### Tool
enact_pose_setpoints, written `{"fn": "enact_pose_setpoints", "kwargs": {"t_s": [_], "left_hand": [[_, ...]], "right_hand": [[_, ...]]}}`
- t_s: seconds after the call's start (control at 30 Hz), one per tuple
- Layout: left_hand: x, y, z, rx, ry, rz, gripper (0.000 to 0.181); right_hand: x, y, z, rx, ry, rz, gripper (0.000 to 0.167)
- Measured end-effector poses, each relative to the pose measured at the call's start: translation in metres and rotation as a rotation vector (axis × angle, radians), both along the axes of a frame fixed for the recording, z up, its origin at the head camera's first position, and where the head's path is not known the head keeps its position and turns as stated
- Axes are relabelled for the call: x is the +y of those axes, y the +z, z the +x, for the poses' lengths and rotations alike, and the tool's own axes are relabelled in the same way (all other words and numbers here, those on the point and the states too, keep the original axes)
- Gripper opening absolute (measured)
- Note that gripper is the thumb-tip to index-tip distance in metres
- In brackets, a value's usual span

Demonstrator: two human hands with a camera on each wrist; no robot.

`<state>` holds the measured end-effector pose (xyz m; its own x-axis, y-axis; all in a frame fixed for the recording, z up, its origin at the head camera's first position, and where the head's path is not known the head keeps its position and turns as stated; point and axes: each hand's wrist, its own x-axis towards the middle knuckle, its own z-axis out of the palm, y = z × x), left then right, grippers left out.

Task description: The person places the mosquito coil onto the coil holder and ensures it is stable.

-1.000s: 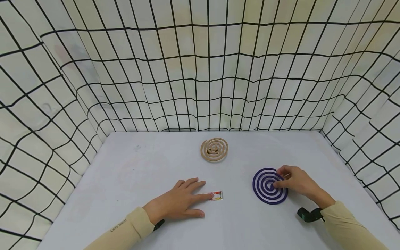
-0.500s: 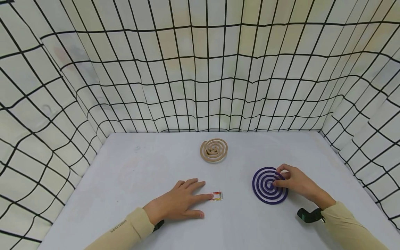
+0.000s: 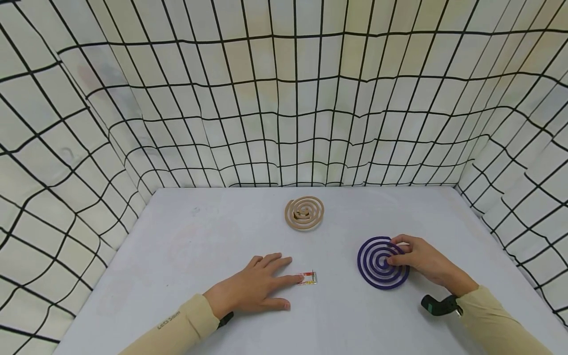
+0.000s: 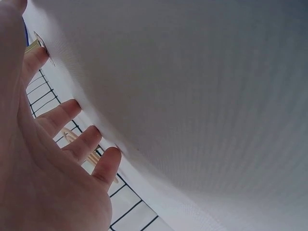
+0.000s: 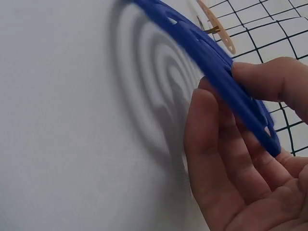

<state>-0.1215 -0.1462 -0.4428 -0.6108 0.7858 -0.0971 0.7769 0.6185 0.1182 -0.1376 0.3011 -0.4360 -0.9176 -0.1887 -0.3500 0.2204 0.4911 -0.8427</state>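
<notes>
A purple-blue spiral coil (image 3: 374,276) is pinched between the thumb and fingers of my right hand (image 3: 428,261). The right wrist view shows this coil (image 5: 202,53) tilted and raised off the white surface, its shadow beneath, with the thumb of the hand (image 5: 240,163) on one face and fingers behind. My left hand (image 3: 248,288) lies spread on the table, one fingertip touching a small clear packet (image 3: 309,278) with red and yellow print. In the left wrist view the fingers of that hand (image 4: 53,144) are apart, and the packet (image 4: 41,45) shows at a fingertip.
Farther back on the white table (image 3: 213,227) lies a tan spiral coil (image 3: 304,198) with a small metal-coloured piece at its centre. A black grid net (image 3: 296,113) in front of pale walls stands behind the table and along both sides.
The purple-blue coil has shifted very slightly up and left in my right hand's pinch. My left hand and the packet have not moved.
</notes>
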Motion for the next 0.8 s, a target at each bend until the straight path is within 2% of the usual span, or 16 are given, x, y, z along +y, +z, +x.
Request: {"fn": "enact_pose_setpoints", "kwargs": {"t_s": [0.1,0.3,0.47,0.8], "left_hand": [[0.0,-0.0004,0.0001,0.013,-0.006,0.004,0.062],[-0.0003,-0.0005,0.0006,0.021,-0.016,0.019,0.061],[0.0001,-0.0001,-0.0002,-0.007,-0.002,0.004,0.062],[0.0009,-0.0002,-0.0007,-0.001,-0.002,-0.006,0.062]], "right_hand": [[-0.0004,-0.0013,-0.0003,-0.015,-0.007,-0.058,0.066],[-0.0001,-0.0039,0.0007,-0.026,-0.01,-0.097,0.066],[0.0015,-0.0057,0.0004,-0.022,0.001,-0.136,0.054],[0.0016,-0.0064,0.0001,-0.037,-0.01,-0.211,0.039]]}}
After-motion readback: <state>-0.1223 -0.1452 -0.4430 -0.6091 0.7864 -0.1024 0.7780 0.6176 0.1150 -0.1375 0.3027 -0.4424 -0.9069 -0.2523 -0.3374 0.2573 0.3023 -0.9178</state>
